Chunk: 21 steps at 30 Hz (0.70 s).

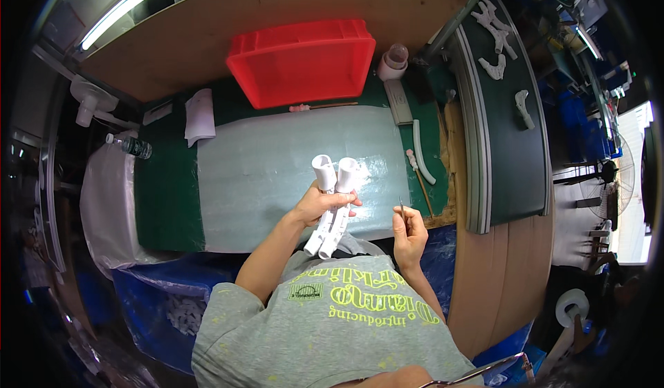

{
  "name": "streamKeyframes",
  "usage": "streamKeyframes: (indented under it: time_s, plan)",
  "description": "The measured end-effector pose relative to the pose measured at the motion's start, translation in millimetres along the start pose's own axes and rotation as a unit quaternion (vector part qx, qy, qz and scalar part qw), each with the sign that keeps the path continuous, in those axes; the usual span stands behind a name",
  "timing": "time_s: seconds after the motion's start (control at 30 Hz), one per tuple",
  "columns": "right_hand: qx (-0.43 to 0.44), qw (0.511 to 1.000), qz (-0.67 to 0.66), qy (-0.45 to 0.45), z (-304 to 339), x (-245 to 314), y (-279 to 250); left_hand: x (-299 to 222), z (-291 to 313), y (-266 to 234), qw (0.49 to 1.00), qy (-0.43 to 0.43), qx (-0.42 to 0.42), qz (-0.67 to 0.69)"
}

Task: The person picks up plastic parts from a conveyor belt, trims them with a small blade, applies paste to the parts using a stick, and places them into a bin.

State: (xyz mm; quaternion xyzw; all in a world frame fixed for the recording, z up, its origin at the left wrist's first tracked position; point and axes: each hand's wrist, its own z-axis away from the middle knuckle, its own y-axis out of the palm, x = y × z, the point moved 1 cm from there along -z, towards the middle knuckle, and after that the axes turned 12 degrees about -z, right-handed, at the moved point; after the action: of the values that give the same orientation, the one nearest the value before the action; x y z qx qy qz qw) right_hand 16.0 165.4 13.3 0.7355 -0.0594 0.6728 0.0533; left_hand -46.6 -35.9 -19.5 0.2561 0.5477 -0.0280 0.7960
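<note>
Two white plastic tubular pieces [346,175] lie side by side in my left hand [315,205], whose fingers are closed around their middle. Their wide round openings point away from me, and their narrower ends reach back toward my shirt. Between the thumb and fingers of my right hand [411,237] is a slim, dark, pointed tool [402,207], its tip upward. What kind of tool it is cannot be made out. The right hand is apart from the white pieces, near the table's front edge. Beneath both hands spreads a translucent sheet [277,167] on the green tabletop.
A red bin [301,66] lies tipped toward me at the back. Rightward are a grey box [398,102], a curved white tube [421,154] and a thin stick [423,193]. A conveyor [508,173] carrying white parts [492,68] runs alongside. A bottle [130,146] lies at the left.
</note>
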Motion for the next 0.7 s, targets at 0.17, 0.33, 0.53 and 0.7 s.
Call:
streamKeyframes:
  time_s: [0.17, 0.33, 0.53, 0.7]
  plan:
    - [0.002, 1.0, 0.012, -0.022, -4.5, 0.9, 3.0, -9.7, -3.6, -2.9, 0.994, -0.06, 0.04, 0.077]
    - [0.004, 1.0, 0.001, -0.021, -4.6, -0.6, 3.8, -9.7, -2.7, 10.5, 0.985, -0.109, 0.036, 0.127]
    - [-0.013, 1.0, -0.001, -0.006, -3.2, -1.8, -0.2, -13.7, -0.3, 24.1, 0.989, -0.098, 0.015, 0.111]
    - [-0.014, 1.0, -0.005, 0.005, -0.7, -4.6, -2.6, -12.9, -3.7, 29.7, 0.994, -0.096, -0.034, 0.023]
